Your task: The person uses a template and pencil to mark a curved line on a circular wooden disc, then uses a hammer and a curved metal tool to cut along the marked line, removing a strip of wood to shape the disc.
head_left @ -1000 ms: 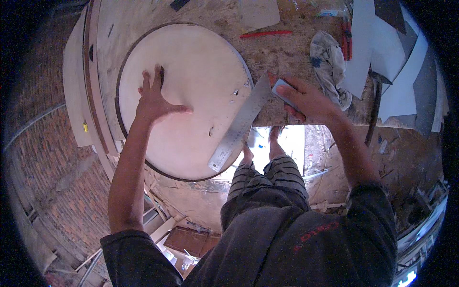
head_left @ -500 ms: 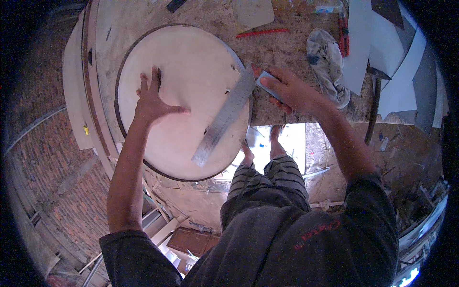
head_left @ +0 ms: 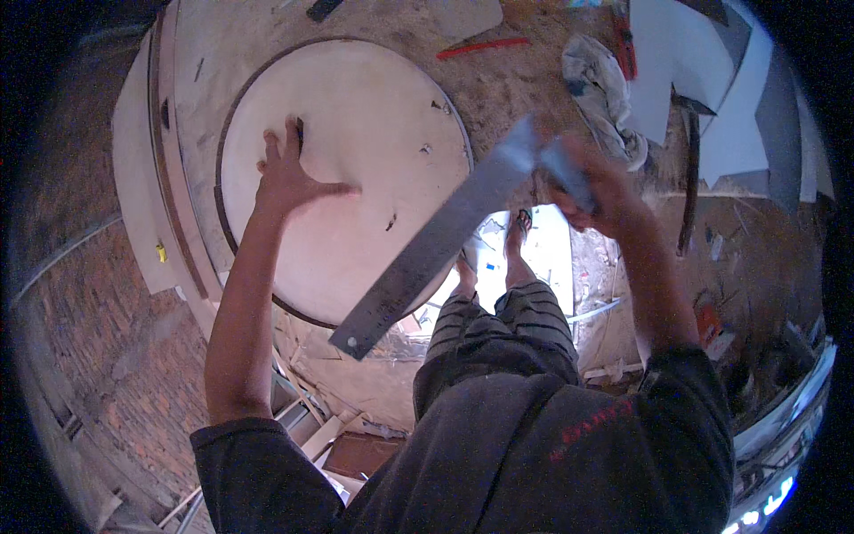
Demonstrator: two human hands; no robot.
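Head view: left hand (head_left: 286,185) splayed on smooth disc (head_left: 374,133), right hand (head_left: 600,184) clamping flat metal try square (head_left: 436,238).

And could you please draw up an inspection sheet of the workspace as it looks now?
Surface: brown workbench, scuffed and stained.
Job's things: pale round disc with a dark rim and small dark marks; flat metal rule with a block handle, slanting across the disc's lower right in view, contact unclear.
Clutter: red stick, crumpled rag, hammer-like tool, red tool, overlapping grey and white sheets.
Hands: left hand spread on the disc; right hand, blurred, gripping the rule's handle.
Cables: nothing certain seen.
Surroundings: brickwork at left; scrap-littered floor at right.
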